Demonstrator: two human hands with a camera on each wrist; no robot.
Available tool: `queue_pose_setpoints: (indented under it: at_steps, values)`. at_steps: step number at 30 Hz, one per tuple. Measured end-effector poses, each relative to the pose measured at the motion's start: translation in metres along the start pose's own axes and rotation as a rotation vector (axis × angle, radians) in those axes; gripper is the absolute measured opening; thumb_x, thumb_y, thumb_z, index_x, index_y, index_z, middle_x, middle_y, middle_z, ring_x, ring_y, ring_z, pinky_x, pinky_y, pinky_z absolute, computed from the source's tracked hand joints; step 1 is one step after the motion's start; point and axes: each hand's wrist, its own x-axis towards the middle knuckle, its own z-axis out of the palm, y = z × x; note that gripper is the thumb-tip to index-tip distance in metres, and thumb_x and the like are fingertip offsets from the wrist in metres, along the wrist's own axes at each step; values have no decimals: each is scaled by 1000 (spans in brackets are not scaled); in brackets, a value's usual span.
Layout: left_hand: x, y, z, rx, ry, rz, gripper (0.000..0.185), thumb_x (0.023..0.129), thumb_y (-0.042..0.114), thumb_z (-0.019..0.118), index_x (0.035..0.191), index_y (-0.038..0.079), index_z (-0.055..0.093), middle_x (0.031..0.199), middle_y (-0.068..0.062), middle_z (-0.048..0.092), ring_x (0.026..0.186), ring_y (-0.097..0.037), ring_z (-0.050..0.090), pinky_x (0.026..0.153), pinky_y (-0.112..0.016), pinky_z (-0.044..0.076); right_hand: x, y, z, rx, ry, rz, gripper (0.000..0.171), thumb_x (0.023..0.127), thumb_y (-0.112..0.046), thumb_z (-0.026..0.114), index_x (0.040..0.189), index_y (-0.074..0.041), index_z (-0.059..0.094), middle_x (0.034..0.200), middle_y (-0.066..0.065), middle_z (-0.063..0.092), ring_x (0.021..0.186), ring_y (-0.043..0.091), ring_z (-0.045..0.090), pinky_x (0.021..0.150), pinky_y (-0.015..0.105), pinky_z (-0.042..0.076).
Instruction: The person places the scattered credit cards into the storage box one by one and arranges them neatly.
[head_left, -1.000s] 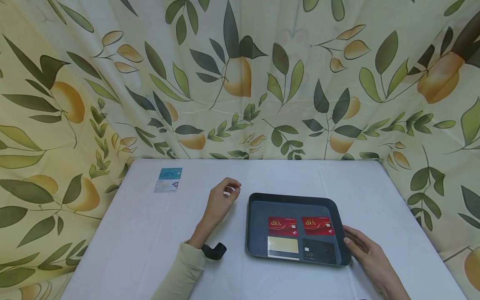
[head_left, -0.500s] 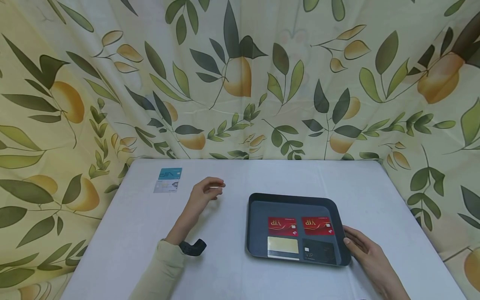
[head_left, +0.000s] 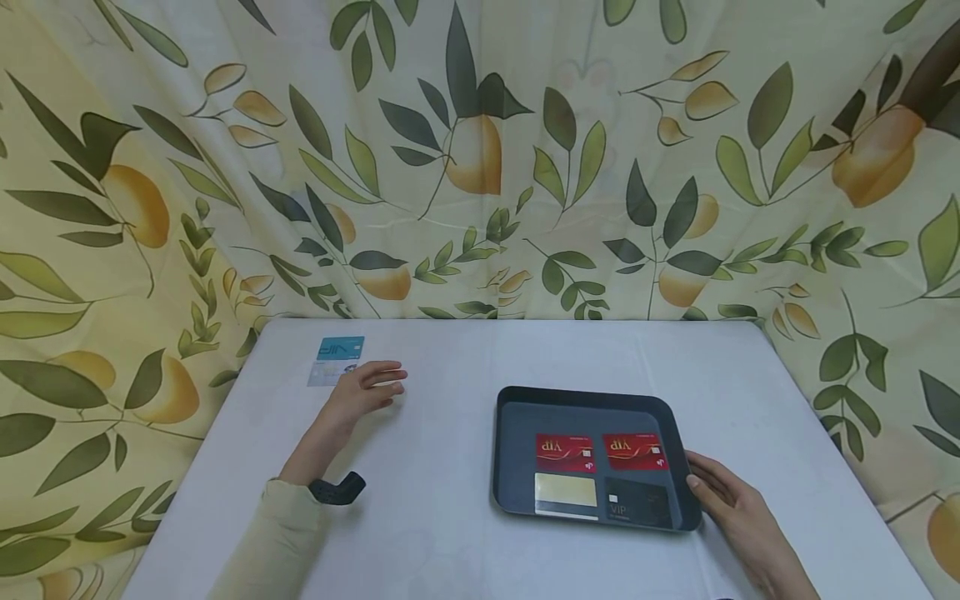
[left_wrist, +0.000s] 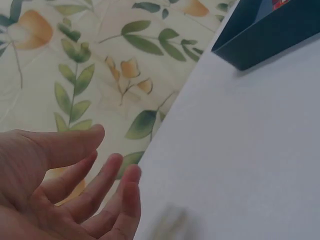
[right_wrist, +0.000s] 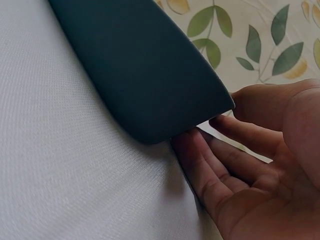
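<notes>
By the desk's (head_left: 435,550) far-left corner, the left hand (head_left: 362,395) hangs loosely spread beside a pale card (head_left: 324,373); right of centre, the right hand (head_left: 742,508) pinches a tray (head_left: 516,458), red cards (head_left: 565,452) in it reading "VIP".

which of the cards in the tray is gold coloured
The pale gold card, at the near left of the four in the tray, left of the dark VIP card and nearer than the left red card. The others are red or dark.

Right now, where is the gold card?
In the head view, the gold card lies in the tray, right of the picture's centre, just below the left red card and left of the black card.
</notes>
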Motion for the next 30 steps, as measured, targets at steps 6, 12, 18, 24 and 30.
queue_pose_setpoints:
  at_steps: [6,12,18,24,30]
  values:
    - [-1,-1,-27,-23,-44,-27,57,105,13,62,157,3,41,157,-21,52,134,-30,63,114,-50,48,1,-1,0,1,0,3,88,103,-59,54,167,-11,17,172,23,21,157,43,24,118,29,44]
    - [1,-3,-49,-23,-15,-55,62,104,13,64,159,2,37,158,-23,49,133,-29,64,115,-51,47,-1,-1,1,3,-1,-2,88,104,-59,54,167,-9,18,172,23,21,157,43,24,125,45,34]
    - [5,-6,-69,9,55,-92,63,103,14,66,159,3,39,159,-23,48,125,-18,68,115,-49,48,-1,-2,1,18,-6,7,87,105,-57,53,167,-10,16,173,22,18,158,43,21,128,49,29]
    - [8,-10,-81,74,133,-134,65,104,14,63,161,2,34,161,-27,43,141,-35,55,115,-48,47,0,-1,2,3,7,-11,85,105,-57,52,167,-10,18,172,23,22,157,44,24,126,48,32]
    - [14,-14,-86,158,237,-171,74,102,17,66,163,1,27,163,-30,35,141,-40,50,113,-45,50,-1,0,2,-13,21,-26,85,104,-59,52,166,-10,22,170,24,27,155,43,30,119,37,44]
